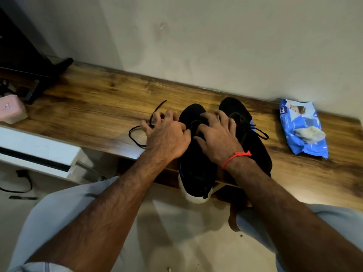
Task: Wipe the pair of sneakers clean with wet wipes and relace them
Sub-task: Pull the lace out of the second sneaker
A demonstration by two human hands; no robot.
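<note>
While hands perhaps pinch cord lace (pixel 137 132).

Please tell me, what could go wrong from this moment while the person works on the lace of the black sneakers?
1. The left sneaker sticks out over the edge of the wooden shelf; a pull from the left hand on the lace may tip it off.
2. The right hand only rests on top, so the sneaker may slide.
3. The wipes pack lies open; the wipes may dry out.

Two black sneakers (pixel 198 167) side by side on wood, loose lace (pixel 137 132), blue wipes pack (pixel 303 128).
</note>
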